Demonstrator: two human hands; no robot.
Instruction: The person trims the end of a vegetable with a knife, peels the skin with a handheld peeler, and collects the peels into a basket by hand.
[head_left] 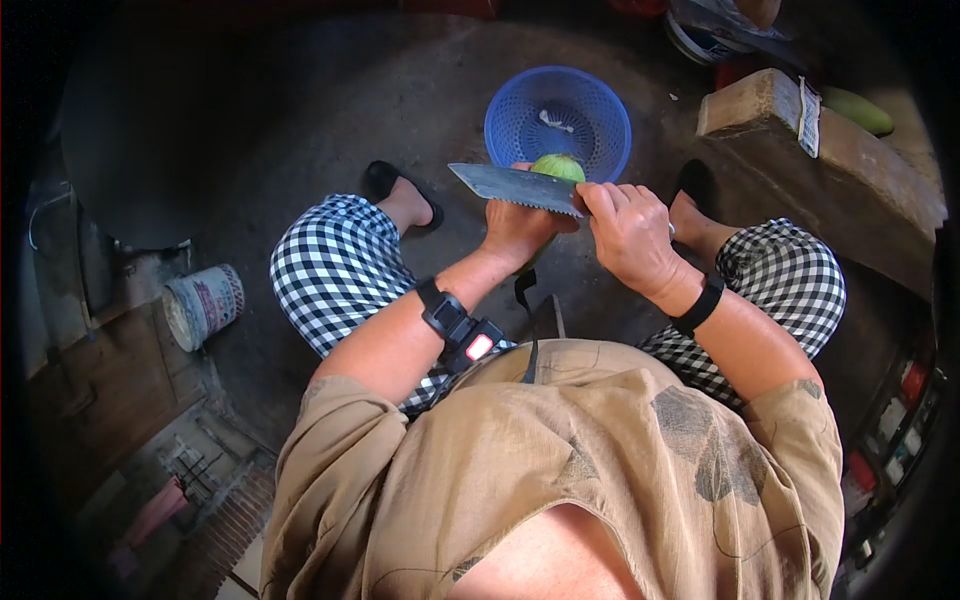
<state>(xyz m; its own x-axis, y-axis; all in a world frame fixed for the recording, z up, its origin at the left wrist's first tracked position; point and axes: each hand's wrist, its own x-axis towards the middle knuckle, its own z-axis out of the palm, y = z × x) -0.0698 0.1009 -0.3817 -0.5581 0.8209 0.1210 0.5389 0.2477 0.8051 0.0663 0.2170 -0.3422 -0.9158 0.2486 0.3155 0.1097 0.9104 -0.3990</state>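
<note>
A wide metal blade (515, 188) with a toothed lower edge lies level between my hands, its tip pointing left. My right hand (630, 235) is closed round its handle end. Behind the blade, a light green vegetable (558, 167) shows its rounded top, and more green shows below my left wrist. My left hand (520, 225) is wrapped round this vegetable, partly hidden by the blade. Just beyond my hands a blue perforated basket (617, 150) stands on the floor with a small whitish piece (555, 122) inside.
A long brown block (860, 190) lies at the right, with a green oblong vegetable (857, 111) behind it. At the left is a whitish bucket (204, 306). My feet in dark shoes flank the basket. A pink cloth (150, 520) is at lower left.
</note>
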